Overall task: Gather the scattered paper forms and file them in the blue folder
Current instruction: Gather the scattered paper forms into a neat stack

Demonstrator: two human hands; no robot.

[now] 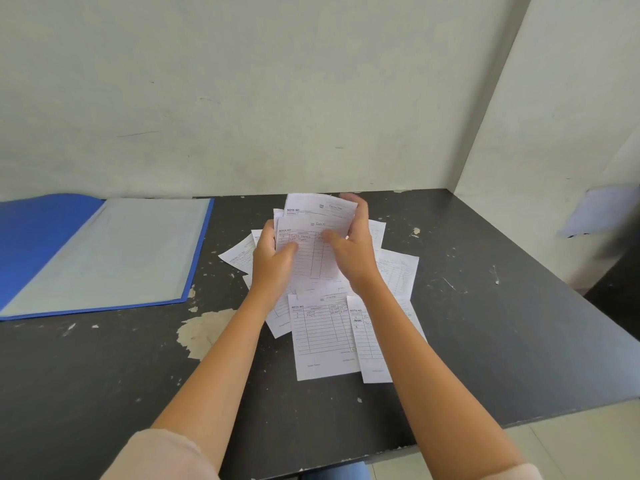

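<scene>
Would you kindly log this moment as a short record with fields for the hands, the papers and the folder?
left hand: left hand holds the left edge of a small stack of white printed paper forms, thumb on the front
right hand: right hand in a grip on the stack's right edge
loose forms: more white forms lie overlapping on the worn black tabletop, under the hands
folder: blue paper folder lies open at the left; none of these forms lies on it

Office: blue folder [31, 237], forms [323, 336], desk [485, 341].
</scene>
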